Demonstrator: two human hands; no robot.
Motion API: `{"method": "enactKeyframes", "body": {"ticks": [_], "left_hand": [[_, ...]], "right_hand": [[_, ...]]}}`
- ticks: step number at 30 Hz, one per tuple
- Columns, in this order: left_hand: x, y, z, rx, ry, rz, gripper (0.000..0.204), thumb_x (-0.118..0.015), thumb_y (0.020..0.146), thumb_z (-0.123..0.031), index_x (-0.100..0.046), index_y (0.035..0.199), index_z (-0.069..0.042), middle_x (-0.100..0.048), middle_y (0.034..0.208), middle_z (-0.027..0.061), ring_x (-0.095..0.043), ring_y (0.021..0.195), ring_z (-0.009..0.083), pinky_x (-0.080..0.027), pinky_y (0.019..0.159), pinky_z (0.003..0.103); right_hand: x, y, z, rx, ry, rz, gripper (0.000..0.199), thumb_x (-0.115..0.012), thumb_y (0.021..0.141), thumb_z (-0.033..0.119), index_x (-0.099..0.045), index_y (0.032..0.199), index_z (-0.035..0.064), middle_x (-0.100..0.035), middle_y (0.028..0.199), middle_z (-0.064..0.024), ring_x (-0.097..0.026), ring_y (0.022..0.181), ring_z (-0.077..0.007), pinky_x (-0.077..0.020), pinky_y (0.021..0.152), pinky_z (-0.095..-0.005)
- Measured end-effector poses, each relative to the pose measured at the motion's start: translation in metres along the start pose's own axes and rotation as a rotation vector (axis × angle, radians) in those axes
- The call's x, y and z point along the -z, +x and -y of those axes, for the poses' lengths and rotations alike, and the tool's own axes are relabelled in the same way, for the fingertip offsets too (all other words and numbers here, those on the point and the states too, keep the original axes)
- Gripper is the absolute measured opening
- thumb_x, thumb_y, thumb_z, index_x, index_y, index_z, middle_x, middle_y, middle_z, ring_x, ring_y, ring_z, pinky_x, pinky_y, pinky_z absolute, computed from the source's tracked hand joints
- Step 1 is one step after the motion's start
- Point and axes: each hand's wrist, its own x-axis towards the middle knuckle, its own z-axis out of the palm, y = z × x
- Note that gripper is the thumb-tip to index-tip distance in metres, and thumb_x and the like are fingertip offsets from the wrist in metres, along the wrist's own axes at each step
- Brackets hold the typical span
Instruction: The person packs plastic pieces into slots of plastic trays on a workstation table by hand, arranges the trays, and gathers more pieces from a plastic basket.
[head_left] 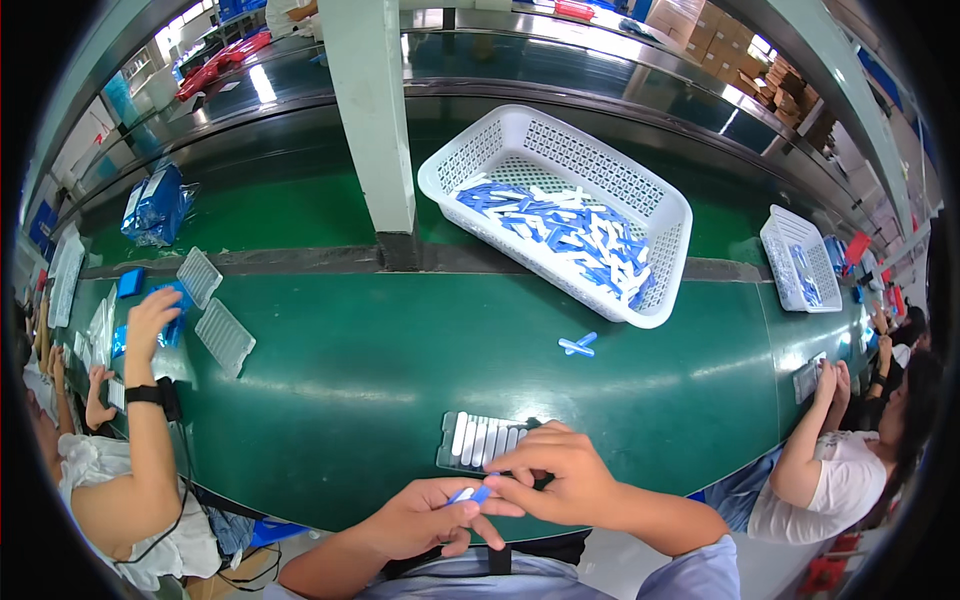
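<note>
My left hand (428, 512) is closed on a small blue and white stick-shaped piece (466, 495), near the table's front edge. My right hand (560, 468) reaches in from the right, its thumb and fingertips closed at the blue end of the same piece. Whether a second piece lies between the fingers cannot be made out. Just beyond the hands is a clear plastic tray (449, 455) with several white sticks (480, 440) side by side in its slots. My right hand hides the tray's right end.
A white perforated basket (655, 285) of loose blue and white pieces stands behind. Two crossed pieces (578, 345) lie before it. A grey post (370, 120) rises left of it. Co-workers sit at both sides; clear trays (225, 335) and blue packs (155, 205) lie left, another basket (790, 250) right.
</note>
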Motion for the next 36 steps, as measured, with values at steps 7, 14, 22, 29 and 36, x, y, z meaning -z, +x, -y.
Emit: {"method": "enactKeyframes", "body": {"ticks": [7, 14, 22, 29, 36], "left_hand": [[0.008, -0.019, -0.004, -0.159, 0.101, -0.276, 0.028, -0.049, 0.107, -0.007, -0.057, 0.131, 0.006, -0.07, 0.115, 0.026, -0.072, 0.077, 0.0211, -0.034, 0.043, 0.023], [0.02, -0.024, -0.012, -0.311, 0.549, -0.325, 0.019, -0.06, 0.103, -0.01, -0.065, 0.12, -0.002, -0.064, 0.076, 0.0081, -0.062, 0.063, 0.013, -0.036, 0.047, 0.025], [-0.001, -0.003, -0.026, -0.399, 1.954, -0.47, 0.038, -0.069, 0.095, -0.029, -0.067, 0.132, -0.019, -0.061, 0.069, -0.0006, -0.063, 0.059, 0.02, -0.046, 0.051, 0.034], [0.023, -0.033, -0.011, -0.523, 1.768, -0.313, 0.045, -0.067, 0.097, -0.033, -0.063, 0.14, -0.022, -0.068, 0.076, -0.0005, -0.068, 0.068, 0.0205, -0.053, 0.059, 0.034], [0.027, -0.058, 0.006, -0.725, 1.188, -0.565, 0.029, -0.071, 0.093, -0.012, -0.074, 0.122, -0.014, -0.071, 0.078, 0.0064, -0.063, 0.057, 0.0189, -0.048, 0.052, 0.032]], "right_hand": [[0.037, -0.019, -0.016, 0.162, -0.461, -0.315, 0.013, -0.086, 0.075, 0.01, -0.075, 0.079, 0.0104, -0.051, 0.057, 0.0032, -0.049, 0.055, -0.0159, -0.0369, 0.06, -0.0332], [-0.003, -0.06, -0.007, 0.128, -0.732, -0.045, 0.023, -0.089, 0.072, 0.022, -0.077, 0.09, 0.0118, -0.052, 0.062, 0.0026, -0.049, 0.058, -0.0168, -0.0364, 0.064, -0.0344], [0.018, -0.062, -0.017, 0.131, -0.606, 0.027, 0.048, -0.088, 0.073, 0.028, -0.073, 0.114, 0.0085, -0.066, 0.078, -0.0011, -0.059, 0.072, -0.0189, -0.0419, 0.072, -0.0355], [0.015, -0.031, -0.025, 0.082, -0.603, 0.024, 0.066, -0.088, 0.072, 0.04, -0.066, 0.125, 0.0068, -0.07, 0.122, -0.0101, -0.064, 0.114, -0.0314, -0.0443, 0.094, -0.0445], [-0.036, 0.03, -0.015, 0.27, -0.676, 0.075, 0.066, -0.086, 0.069, 0.047, -0.067, 0.119, 0.0072, -0.071, 0.113, -0.0054, -0.063, 0.102, -0.0267, -0.0423, 0.088, -0.0409]]}}
